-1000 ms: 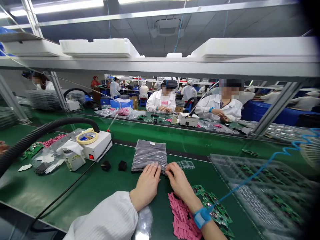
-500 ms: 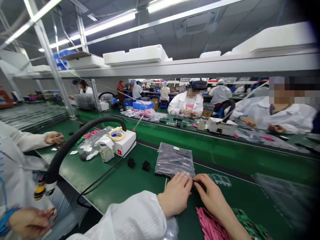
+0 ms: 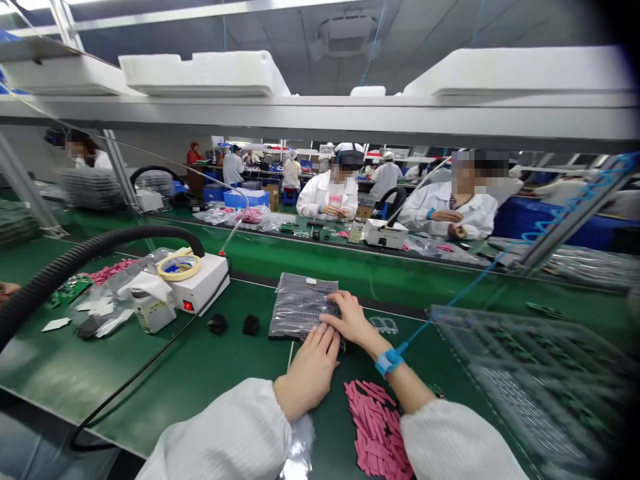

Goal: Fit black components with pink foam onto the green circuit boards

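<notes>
1. Flat grey ribbed plastic-wrapped pack [image 3: 300, 308]: lies on green bench [image 3: 200, 373], beyond pink strips [image 3: 377, 427].
2. Left hand [image 3: 311, 370]: grip released, fingertips on near edge.
3. Right hand [image 3: 350, 320]: grip released, newly shifted onto pack's right corner.

The bench [image 3: 210, 373] is dark green, and the striped pack [image 3: 303, 312] on it shows fine grey and black lines under glossy clear wrap. Near right lies a pile of pink strips [image 3: 377, 430]; the wrist strap [image 3: 389, 361] and its coiled cord [image 3: 550, 223] are blue. The sleeves [image 3: 230, 433] are white, the far-left box [image 3: 200, 288] white with a red light, topped by a yellowish tape roll [image 3: 179, 267].
</notes>
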`<state>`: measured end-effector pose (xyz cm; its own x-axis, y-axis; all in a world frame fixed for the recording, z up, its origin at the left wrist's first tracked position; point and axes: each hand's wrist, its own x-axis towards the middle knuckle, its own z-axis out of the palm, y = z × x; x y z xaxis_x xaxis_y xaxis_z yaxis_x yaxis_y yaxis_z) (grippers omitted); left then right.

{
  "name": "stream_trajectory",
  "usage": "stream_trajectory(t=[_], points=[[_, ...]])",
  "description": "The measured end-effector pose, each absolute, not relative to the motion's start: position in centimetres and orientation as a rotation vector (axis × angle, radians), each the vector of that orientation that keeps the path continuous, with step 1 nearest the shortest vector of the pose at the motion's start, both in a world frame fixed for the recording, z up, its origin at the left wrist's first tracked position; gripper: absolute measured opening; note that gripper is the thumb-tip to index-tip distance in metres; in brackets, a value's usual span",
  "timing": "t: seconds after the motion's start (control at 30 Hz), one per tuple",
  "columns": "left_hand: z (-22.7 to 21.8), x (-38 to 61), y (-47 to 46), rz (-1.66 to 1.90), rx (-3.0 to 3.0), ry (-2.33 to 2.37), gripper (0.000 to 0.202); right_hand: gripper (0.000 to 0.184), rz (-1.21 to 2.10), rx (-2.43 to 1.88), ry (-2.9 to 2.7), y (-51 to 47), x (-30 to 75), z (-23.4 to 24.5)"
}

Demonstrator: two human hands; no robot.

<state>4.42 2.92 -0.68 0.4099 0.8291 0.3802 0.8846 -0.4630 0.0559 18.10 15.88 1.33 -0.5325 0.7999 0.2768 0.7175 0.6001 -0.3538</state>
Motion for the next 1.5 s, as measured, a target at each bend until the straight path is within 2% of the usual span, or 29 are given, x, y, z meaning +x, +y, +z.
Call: stream_trajectory(t=[0.3,0.7,1.03,1.33,1.5], points=[[-1.2,4.6,2.7,-0.475,-2.523,-1.519,0.049,0.070,0.223,-1.133,-2.793,18.3,16.8,2.3],[-0.6,3.9,1.8,-0.479,-2.515,-1.467,0.044,0.067,0.033,-1.014,-2.823,18.0,16.4,2.5],[-0.1,4.0,2.0,-0.531,-2.614,-1.445,0.052,0.082,0.012,-0.844,-2.842,17.8,14.6,2.5],[0.3,3.8,1.6,-0.484,-2.690,-1.460,0.057,0.067,0.023,-0.764,-2.882,17.7,14.5,2.7],[0.6,3.6,1.0,-0.467,-2.698,-1.430,0.055,0.066,-0.006,-0.766,-2.881,17.7,14.5,2.7]])
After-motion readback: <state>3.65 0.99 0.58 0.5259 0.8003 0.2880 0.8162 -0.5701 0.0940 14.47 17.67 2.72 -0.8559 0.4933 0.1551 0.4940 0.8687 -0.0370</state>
